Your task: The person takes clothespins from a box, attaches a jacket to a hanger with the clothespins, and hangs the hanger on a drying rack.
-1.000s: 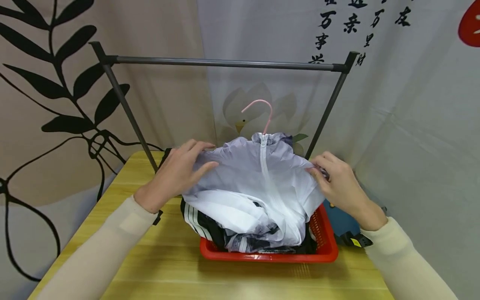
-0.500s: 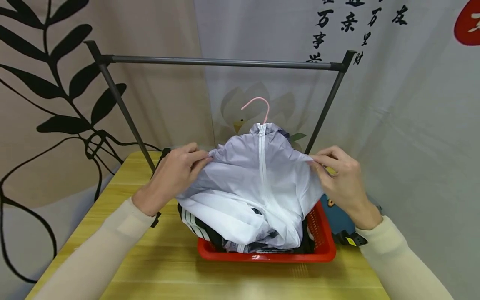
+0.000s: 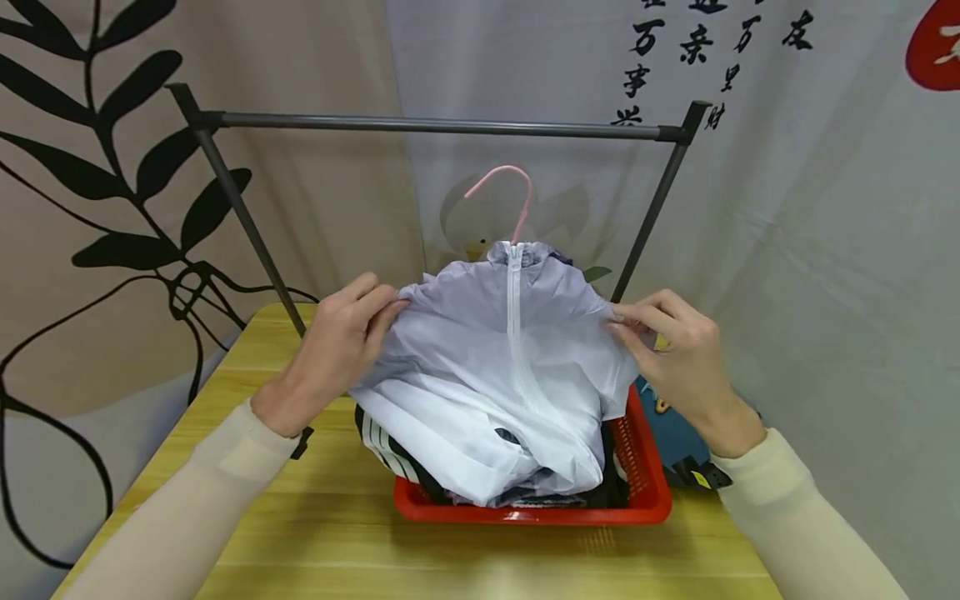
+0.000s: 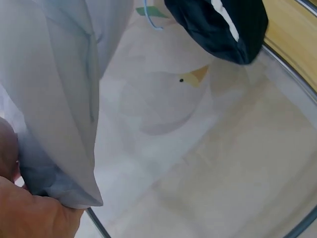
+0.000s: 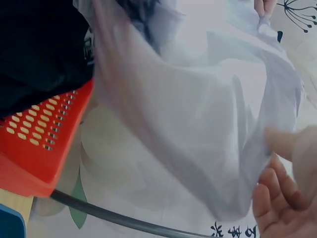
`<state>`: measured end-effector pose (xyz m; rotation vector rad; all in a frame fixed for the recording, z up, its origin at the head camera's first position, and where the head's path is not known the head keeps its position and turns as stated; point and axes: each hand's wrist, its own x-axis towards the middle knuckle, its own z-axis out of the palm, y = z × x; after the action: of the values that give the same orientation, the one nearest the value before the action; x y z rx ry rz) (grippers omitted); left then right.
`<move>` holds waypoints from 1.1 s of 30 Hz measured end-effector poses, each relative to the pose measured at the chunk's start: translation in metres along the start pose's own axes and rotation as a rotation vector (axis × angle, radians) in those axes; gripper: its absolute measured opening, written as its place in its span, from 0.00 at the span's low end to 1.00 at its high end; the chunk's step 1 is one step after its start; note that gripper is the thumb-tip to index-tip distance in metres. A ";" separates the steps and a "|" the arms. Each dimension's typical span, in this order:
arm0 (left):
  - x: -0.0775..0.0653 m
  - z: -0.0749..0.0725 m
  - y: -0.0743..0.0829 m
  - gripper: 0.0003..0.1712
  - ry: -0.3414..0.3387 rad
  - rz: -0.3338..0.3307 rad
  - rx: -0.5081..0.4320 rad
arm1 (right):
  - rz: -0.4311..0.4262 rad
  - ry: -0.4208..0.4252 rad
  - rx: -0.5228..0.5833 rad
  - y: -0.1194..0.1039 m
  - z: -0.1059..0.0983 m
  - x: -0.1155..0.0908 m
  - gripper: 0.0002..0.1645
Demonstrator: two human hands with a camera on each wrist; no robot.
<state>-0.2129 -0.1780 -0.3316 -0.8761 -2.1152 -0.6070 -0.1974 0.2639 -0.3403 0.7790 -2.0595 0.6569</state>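
Observation:
A zip-up jacket (image 3: 465,350), pale lilac fading to white, is spread between my two hands over the red basket (image 3: 532,515). From its collar rises the pink hook of a hanger (image 3: 527,196); the rest of the hanger is hidden inside the jacket. My left hand (image 3: 337,333) pinches the fabric at the shoulder on the left, thumb against fingers. At the opposite shoulder my right hand (image 3: 675,346) pinches the cloth between thumb and fingertips. In the right wrist view, the jacket's fabric (image 5: 198,119) hangs beside the basket's perforated wall (image 5: 54,144). Its lower part lies gathered on the clothes below.
Dark clothing with white stripes (image 3: 386,442) fills the basket on the wooden table (image 3: 330,533). Behind stands a grey metal rack with a horizontal bar (image 3: 442,125). A blue item (image 3: 675,437) lies right of the basket. A printed curtain (image 3: 840,250) hangs at the back.
My left hand has gone from spread thumb and fingers to pinching the shoulder fabric. The jacket's collar and hanger hook have risen and shifted slightly left. My right hand still pinches its side.

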 end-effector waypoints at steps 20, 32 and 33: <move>0.000 -0.020 -0.023 0.07 0.153 -0.056 0.014 | 0.343 0.097 0.169 0.004 -0.005 0.005 0.08; 0.004 -0.020 -0.026 0.08 0.106 -0.061 0.043 | 0.450 -0.127 0.077 0.010 0.000 -0.002 0.06; 0.005 -0.019 -0.026 0.09 0.093 -0.057 0.037 | 0.443 -0.139 0.066 0.011 0.000 -0.002 0.08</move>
<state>-0.2260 -0.2060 -0.3198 -0.7547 -2.0668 -0.6246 -0.2041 0.2722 -0.3442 0.4105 -2.3739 0.9378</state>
